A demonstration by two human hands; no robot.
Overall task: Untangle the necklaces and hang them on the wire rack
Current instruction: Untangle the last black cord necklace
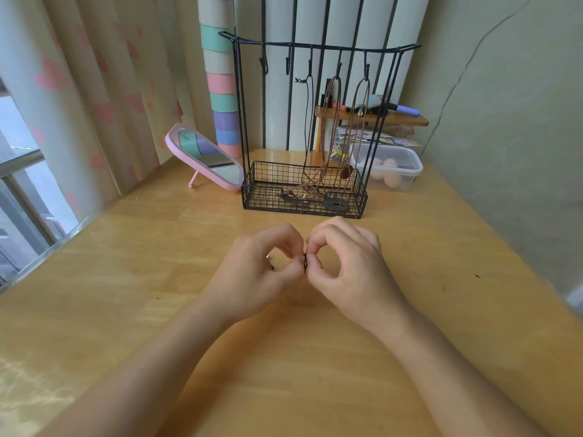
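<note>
A pale wooden table (441,310) runs to a wall, with a heart-printed curtain (94,89) from nine to eleven o'clock. At the centre the left hand (252,272) and right hand (350,266) meet. Each pinches between thumb and forefinger a dark necklace (305,264), which the fingers hide except for a short stretch. At twelve o'clock stands the wire rack (315,45). A black cord (307,121) and two brown cords (339,99) hang from its hooks, their ends blurred together in the basket. A pink mirror (205,152) leans at eleven. At one, a plastic box (407,171) sits partly behind the rack.
</note>
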